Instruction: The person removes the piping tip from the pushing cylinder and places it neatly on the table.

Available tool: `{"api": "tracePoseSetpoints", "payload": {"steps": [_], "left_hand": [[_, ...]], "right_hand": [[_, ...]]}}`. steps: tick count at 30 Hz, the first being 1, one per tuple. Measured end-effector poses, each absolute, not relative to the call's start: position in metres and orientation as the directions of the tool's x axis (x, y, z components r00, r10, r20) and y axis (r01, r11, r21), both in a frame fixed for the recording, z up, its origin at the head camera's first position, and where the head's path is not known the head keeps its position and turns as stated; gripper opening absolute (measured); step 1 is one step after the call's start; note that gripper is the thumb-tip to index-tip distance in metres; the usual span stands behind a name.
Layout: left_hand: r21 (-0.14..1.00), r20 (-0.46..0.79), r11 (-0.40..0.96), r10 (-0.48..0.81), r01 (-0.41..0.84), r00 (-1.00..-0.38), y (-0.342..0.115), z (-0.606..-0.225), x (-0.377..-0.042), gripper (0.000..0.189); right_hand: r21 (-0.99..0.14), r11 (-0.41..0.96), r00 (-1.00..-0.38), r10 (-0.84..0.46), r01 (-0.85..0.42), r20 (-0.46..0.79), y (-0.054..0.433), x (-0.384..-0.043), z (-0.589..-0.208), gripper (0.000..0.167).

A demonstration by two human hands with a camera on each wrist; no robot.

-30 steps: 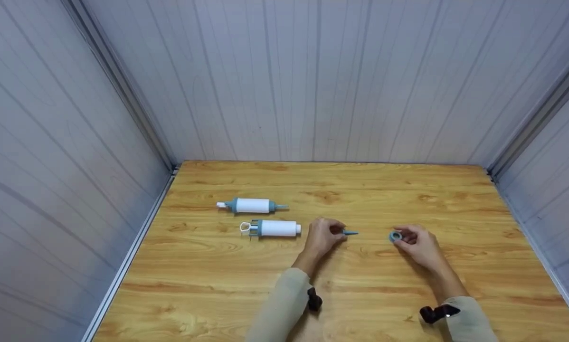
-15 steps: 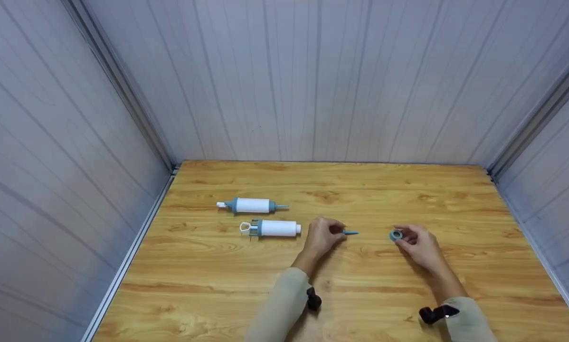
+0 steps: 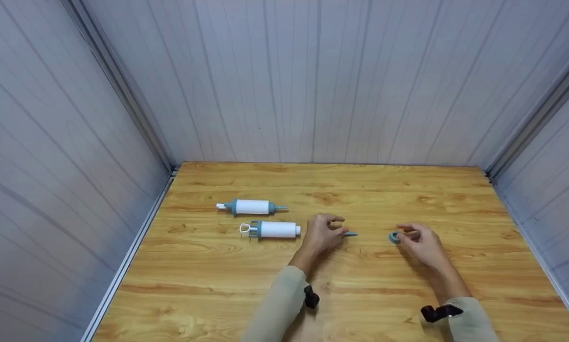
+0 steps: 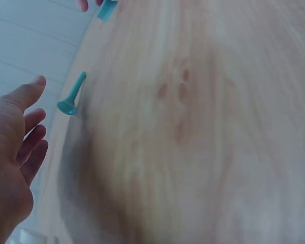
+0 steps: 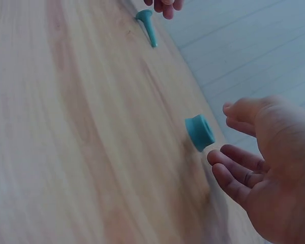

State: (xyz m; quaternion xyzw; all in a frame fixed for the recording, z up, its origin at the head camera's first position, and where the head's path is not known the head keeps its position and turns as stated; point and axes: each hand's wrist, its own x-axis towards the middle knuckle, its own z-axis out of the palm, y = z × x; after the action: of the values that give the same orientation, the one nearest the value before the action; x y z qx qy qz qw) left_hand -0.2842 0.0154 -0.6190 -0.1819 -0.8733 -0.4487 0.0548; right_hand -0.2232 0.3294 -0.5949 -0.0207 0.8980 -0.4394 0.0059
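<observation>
A small teal nozzle (image 3: pixel 352 233) with a flared base lies on the wooden table. My left hand (image 3: pixel 321 232) is just left of it, and the left wrist view shows the fingers spread and apart from the nozzle (image 4: pixel 72 99). Further right sits a teal threaded-looking collar ring (image 3: pixel 393 238). Beside the ring is my right hand (image 3: pixel 422 242); in the right wrist view its loosely bent fingers stand clear of the ring (image 5: pixel 199 133). Neither hand holds anything.
Left of my left hand lies a white cylinder (image 3: pixel 279 230) with a teal end and a white loop handle. Behind it is a similar white cylinder (image 3: pixel 252 206) fitted with a teal nozzle. Pale panel walls (image 3: pixel 289 85) enclose the table (image 3: pixel 360 294) at the back and sides.
Both hands have let go: the left fingers have parted from the nozzle and the right from the ring. The ring now rests on the table, tipped differently. The white cylinders have not moved.
</observation>
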Motion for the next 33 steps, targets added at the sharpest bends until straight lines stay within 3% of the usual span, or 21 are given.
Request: {"api": "tracePoseSetpoints", "payload": {"steps": [6,19,33], "left_hand": [[0.767,0.229,0.542,0.270,0.344,-0.935,0.010,-0.590,-0.282,0.026],[0.761,0.243,0.530,0.301,0.373,-0.922,-0.024,-0.569,-0.296,0.026],[0.677,0.287,0.601,0.315,0.424,-0.905,-0.082,-0.553,-0.316,0.034]], "right_hand": [[-0.772,0.634,-0.998,-0.042,-0.057,0.039,0.332,-0.220,-0.586,0.038],[-0.815,0.554,-0.980,-0.005,-0.170,0.201,0.312,-0.209,-0.589,0.027],[-0.825,0.502,-0.964,-0.083,-0.261,0.254,0.296,-0.204,-0.585,0.036]]}}
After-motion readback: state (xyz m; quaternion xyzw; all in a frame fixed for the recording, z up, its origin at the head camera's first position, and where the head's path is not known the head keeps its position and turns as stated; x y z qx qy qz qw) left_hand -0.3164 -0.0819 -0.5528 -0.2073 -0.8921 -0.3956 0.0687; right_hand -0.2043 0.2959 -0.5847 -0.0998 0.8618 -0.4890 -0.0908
